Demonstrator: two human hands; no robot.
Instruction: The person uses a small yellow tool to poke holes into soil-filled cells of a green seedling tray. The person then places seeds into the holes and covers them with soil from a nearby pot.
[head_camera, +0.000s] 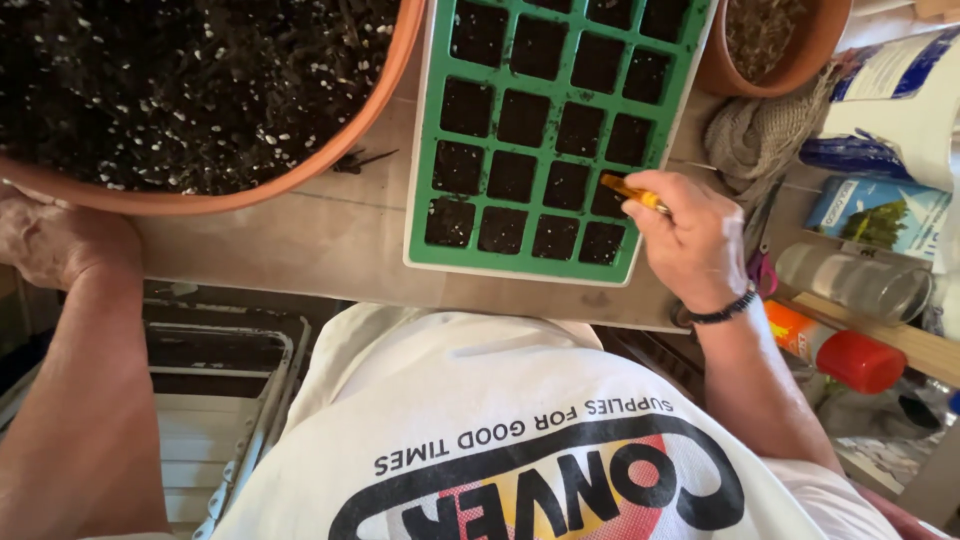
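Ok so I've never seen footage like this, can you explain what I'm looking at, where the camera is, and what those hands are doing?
There is no machine here. A person wears a camera on their head, so the one picture looks straight down over their own chest and white shirt at a wooden table.

The right hand holds a thin yellow-orange stick, perhaps a pencil, with its tip over the green seed tray. The tray's small square cells are filled with dark soil.

The left hand rests against the rim of a big terracotta pot full of dark potting soil with white specks.

To the right are a second, smaller clay pot, a crumpled cloth, some bags, a clear jar lying on its side and a bottle with a red cap.
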